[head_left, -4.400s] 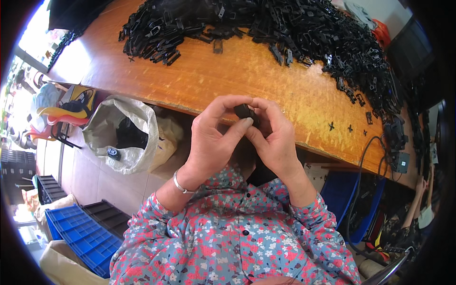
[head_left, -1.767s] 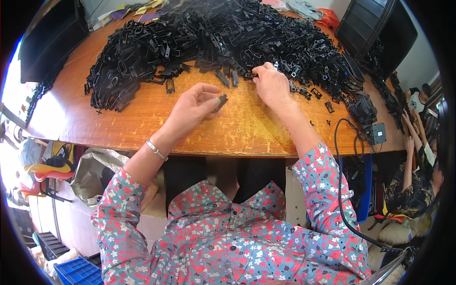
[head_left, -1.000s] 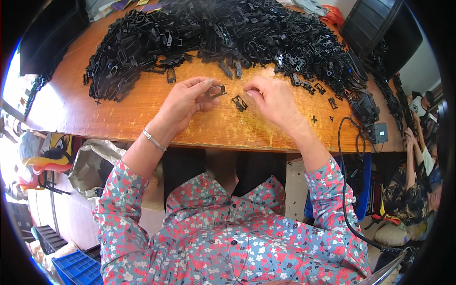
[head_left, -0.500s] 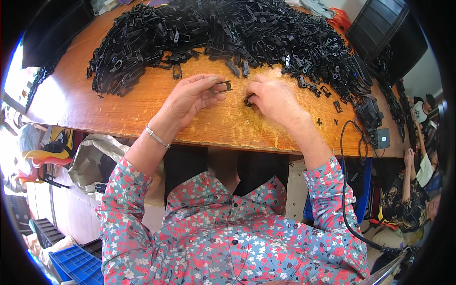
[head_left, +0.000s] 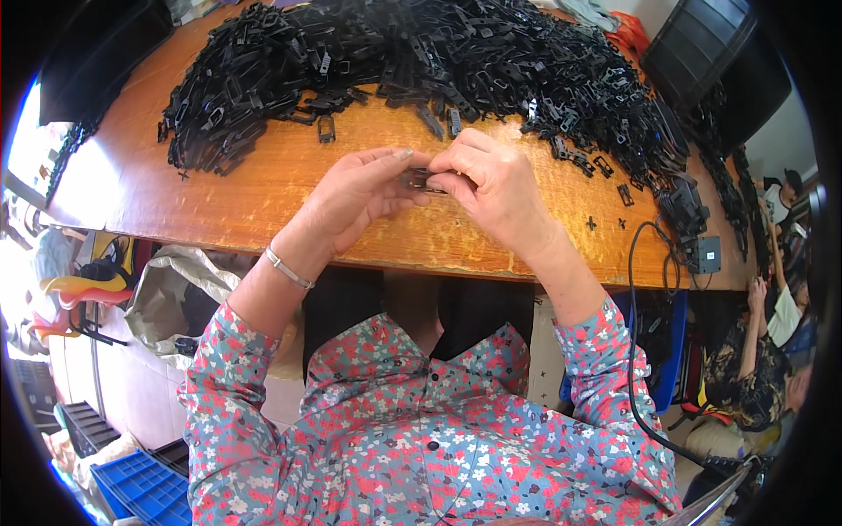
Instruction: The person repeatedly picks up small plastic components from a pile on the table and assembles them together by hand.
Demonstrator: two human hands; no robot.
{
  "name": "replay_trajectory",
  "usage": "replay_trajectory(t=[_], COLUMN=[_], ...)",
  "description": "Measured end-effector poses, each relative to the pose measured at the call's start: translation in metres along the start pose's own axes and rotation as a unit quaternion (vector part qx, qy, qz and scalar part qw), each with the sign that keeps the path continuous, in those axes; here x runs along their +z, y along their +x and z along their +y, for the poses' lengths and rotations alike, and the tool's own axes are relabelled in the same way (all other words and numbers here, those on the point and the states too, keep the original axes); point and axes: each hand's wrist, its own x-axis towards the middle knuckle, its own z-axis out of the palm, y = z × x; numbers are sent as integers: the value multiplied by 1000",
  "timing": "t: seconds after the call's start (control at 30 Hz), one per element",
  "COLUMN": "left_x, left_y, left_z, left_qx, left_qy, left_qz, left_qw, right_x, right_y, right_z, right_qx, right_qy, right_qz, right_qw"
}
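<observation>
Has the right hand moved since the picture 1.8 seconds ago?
Yes: the right hand has moved away from the pile of black parts, leftward and toward the table's near edge.

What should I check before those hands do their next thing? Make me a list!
1. Left hand has a grip: ok, thumb and fingers hold small black plastic parts.
2. Right hand is at the same parts: ok, pinching there.
3. Parts are fitted together: cannot tell, fingers cover them.
4. Silver bracelet is away from the parts: ok, it's on the left wrist.
5. Black cable is off the right sleeve: cannot tell, they overlap in this view.
</observation>
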Motion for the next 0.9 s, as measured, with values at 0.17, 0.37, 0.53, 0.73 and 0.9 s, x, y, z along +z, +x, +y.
replay_trajectory(t=[0.17, 0.37, 0.53, 0.73, 0.9], left_x=[-3, 6, 16, 14, 17], left_y=[-5, -13, -21, -18, -14], left_z=[-1, -3, -2, -6, -8], left_qx=[2, 19, 26, 37, 123], left_qy=[4, 24, 113, 241, 347], left_qz=[-16, -23, -4, 36, 45], left_qw=[1000, 999, 993, 969, 929], right_x=[0, 3, 8, 13, -1], right_y=[1, -2, -11, -30, -40], right_z=[-5, -5, -6, -16, -3], right_qx=[-7, 21, 38, 53, 375], right_qy=[-8, 22, 61, 73, 561], right_qz=[-1, -15, -24, 38, -80], right_qw=[1000, 999, 997, 995, 734])
